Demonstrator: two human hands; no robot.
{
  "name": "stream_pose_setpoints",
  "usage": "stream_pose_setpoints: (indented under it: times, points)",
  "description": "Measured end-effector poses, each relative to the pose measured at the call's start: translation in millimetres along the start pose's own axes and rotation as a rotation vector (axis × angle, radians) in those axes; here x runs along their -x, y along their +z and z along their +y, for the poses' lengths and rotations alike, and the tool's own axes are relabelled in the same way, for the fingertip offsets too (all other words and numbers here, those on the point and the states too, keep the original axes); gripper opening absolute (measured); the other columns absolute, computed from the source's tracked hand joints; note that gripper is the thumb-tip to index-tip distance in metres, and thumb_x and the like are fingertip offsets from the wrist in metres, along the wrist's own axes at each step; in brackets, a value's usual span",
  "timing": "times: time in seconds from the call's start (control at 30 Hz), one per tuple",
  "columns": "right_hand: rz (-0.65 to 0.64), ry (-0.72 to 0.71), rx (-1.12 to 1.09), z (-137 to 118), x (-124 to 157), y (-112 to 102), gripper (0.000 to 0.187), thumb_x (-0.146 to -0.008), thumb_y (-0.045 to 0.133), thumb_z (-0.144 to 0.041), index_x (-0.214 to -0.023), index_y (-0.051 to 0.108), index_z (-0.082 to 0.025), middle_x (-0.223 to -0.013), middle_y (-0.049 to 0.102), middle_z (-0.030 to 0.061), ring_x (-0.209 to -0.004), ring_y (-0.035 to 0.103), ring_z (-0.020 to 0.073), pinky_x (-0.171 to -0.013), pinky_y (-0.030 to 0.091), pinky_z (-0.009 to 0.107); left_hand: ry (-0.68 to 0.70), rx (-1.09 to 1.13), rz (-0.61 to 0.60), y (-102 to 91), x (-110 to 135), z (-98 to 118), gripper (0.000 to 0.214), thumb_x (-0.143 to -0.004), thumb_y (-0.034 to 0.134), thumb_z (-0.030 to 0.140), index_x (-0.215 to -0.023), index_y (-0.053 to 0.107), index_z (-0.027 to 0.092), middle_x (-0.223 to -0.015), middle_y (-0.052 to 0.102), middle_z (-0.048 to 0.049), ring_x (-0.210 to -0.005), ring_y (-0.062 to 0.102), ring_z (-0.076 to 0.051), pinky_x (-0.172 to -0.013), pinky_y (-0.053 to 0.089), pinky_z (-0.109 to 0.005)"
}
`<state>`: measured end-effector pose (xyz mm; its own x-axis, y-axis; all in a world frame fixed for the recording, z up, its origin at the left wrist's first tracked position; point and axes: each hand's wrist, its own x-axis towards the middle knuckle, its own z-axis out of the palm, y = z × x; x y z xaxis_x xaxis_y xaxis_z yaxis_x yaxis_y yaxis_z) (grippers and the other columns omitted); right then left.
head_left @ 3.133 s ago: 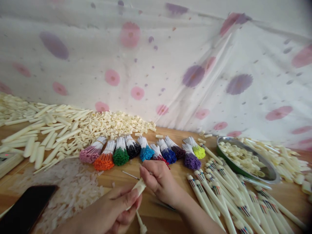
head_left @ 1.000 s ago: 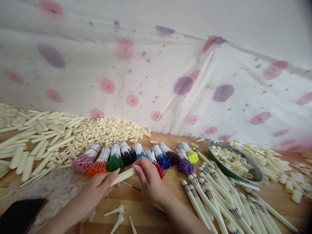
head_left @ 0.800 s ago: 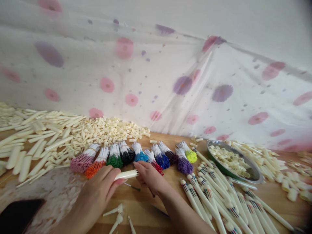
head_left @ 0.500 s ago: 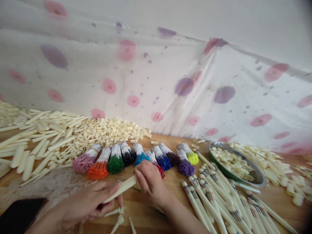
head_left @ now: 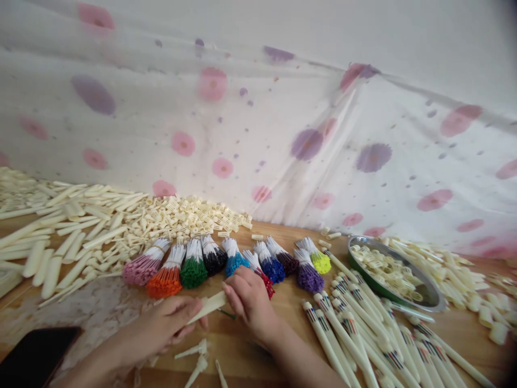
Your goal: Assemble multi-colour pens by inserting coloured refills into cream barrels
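Observation:
My left hand [head_left: 172, 320] is closed round the lower end of a cream pen barrel [head_left: 210, 306], which slants up to the right. My right hand [head_left: 250, 299] has its fingers curled over the barrel's upper end, hiding that tip. A thin green-tipped refill [head_left: 226, 313] shows just under the barrel beside my right fingers; whether it is held I cannot tell. Behind the hands lie bundles of refills in several colours, among them a green bundle [head_left: 194, 267] and an orange bundle [head_left: 165, 275]. Small cream pen tips [head_left: 197, 366] lie on the table below the hands.
Assembled multicolour pens [head_left: 363, 323] lie at right, beside an oval metal dish [head_left: 434, 302] of cream rings. Loose barrels [head_left: 52, 269] and a heap of small slotted parts [head_left: 189, 215] cover the left. A black phone [head_left: 36, 355] lies at lower left. A flowered plastic sheet [head_left: 242, 124] hangs behind.
My left hand has shifted slightly up and to the right along the barrel, so less of the barrel shows between the hands. The view has shifted a little.

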<state>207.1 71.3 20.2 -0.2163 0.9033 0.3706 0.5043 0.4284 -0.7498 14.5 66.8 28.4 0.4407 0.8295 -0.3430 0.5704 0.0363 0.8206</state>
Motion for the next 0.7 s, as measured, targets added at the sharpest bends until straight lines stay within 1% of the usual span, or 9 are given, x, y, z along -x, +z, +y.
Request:
stream_pose_setpoints:
  times: [0.03, 0.13, 0.23, 0.3, 0.43, 0.5, 0.53, 0.67, 0.7]
  points:
    - [0.01, 0.021, 0.003, 1.3, -0.1, 2.9, 0.036, -0.085, 0.038, -0.046, -0.058, 0.035, -0.022, -0.06, 0.042, 0.0001, -0.059, 0.038, 0.0148, -0.058, 0.032, 0.027, 0.024, -0.035, 0.052, 0.9, -0.3, 0.2, 0.048, -0.086, 0.03, 0.056, -0.081, 0.061, 0.02, -0.054, 0.046, 0.0051, -0.047, 0.046, -0.013, -0.045, 0.033, -0.022]
    - [0.012, 0.123, 0.0, 12.4, -4.1, 11.6, 0.039, -0.091, 0.028, -0.04, -0.057, 0.031, -0.022, -0.05, 0.034, -0.0039, -0.047, 0.032, 0.0114, -0.045, 0.027, 0.024, 0.198, -0.339, 0.382, 10.1, -2.4, 2.1, 0.034, -0.086, 0.037, 0.042, -0.074, 0.06, 0.02, -0.065, 0.059, -0.001, -0.062, 0.057, -0.019, -0.058, 0.04, -0.027]
    - [-0.042, 0.145, -0.021, 20.7, -7.6, 11.6, 0.041, -0.092, 0.028, -0.039, -0.055, 0.032, -0.022, -0.045, 0.031, -0.0061, -0.041, 0.029, 0.0096, -0.04, 0.023, 0.022, 0.281, -0.493, 0.487, 18.0, -3.2, 4.1, 0.025, -0.083, 0.043, 0.037, -0.076, 0.061, 0.022, -0.073, 0.064, -0.0043, -0.069, 0.06, -0.022, -0.063, 0.041, -0.03]
    - [-0.048, 0.104, -0.027, 18.2, -6.9, 6.2, 0.04, -0.092, 0.029, -0.04, -0.057, 0.033, -0.022, -0.049, 0.032, -0.0057, -0.045, 0.031, 0.0097, -0.042, 0.026, 0.021, 0.237, -0.37, 0.412, 17.0, -1.8, 5.1, 0.021, -0.08, 0.049, 0.04, -0.077, 0.06, 0.022, -0.071, 0.062, -0.0014, -0.067, 0.058, -0.019, -0.061, 0.04, -0.027]
    - [-0.035, -0.044, -0.009, 3.3, -0.2, -1.7, 0.038, -0.088, 0.033, -0.045, -0.06, 0.035, -0.021, -0.06, 0.04, -0.0014, -0.059, 0.039, 0.0129, -0.056, 0.032, 0.024, -0.027, 0.176, -0.098, 4.8, 4.9, 6.9, 0.048, -0.081, 0.036, 0.063, -0.086, 0.057, 0.02, -0.055, 0.045, 0.0069, -0.041, 0.03, -0.009, -0.039, 0.024, -0.019]
    - [-0.021, -0.07, 0.015, 0.2, 1.9, 1.2, 0.037, -0.087, 0.034, -0.045, -0.058, 0.035, -0.021, -0.061, 0.041, -0.0003, -0.061, 0.039, 0.0141, -0.058, 0.031, 0.026, -0.099, 0.287, -0.234, 2.2, 7.0, 7.4, 0.052, -0.081, 0.031, 0.064, -0.086, 0.057, 0.019, -0.052, 0.035, 0.0088, -0.042, 0.021, -0.008, -0.038, 0.017, -0.018]
    - [-0.009, -0.057, 0.029, 0.9, 1.9, 4.1, 0.037, -0.087, 0.034, -0.043, -0.058, 0.034, -0.021, -0.059, 0.04, -0.0007, -0.059, 0.039, 0.0138, -0.056, 0.03, 0.026, -0.081, 0.238, -0.201, 3.2, 6.9, 7.4, 0.048, -0.082, 0.034, 0.061, -0.083, 0.056, 0.019, -0.052, 0.034, 0.0086, -0.043, 0.023, -0.008, -0.039, 0.019, -0.018]
    - [0.019, 0.062, 0.079, 12.7, -3.6, 13.8, 0.039, -0.091, 0.032, -0.033, -0.054, 0.029, -0.022, -0.048, 0.031, -0.0052, -0.043, 0.028, 0.01, -0.044, 0.022, 0.024, 0.121, -0.386, 0.261, 21.7, -0.3, 6.4, 0.028, -0.086, 0.036, 0.038, -0.072, 0.054, 0.021, -0.064, 0.054, -0.0002, -0.061, 0.052, -0.017, -0.058, 0.036, -0.026]
    - [0.01, 0.076, 0.089, 15.4, -5.5, 13.4, 0.04, -0.091, 0.033, -0.033, -0.052, 0.028, -0.022, -0.045, 0.029, -0.0061, -0.041, 0.025, 0.0094, -0.041, 0.02, 0.024, 0.124, -0.46, 0.317, 27.1, -2.3, 6.1, 0.026, -0.085, 0.036, 0.035, -0.071, 0.054, 0.02, -0.066, 0.056, -0.0028, -0.064, 0.054, -0.02, -0.061, 0.036, -0.029]
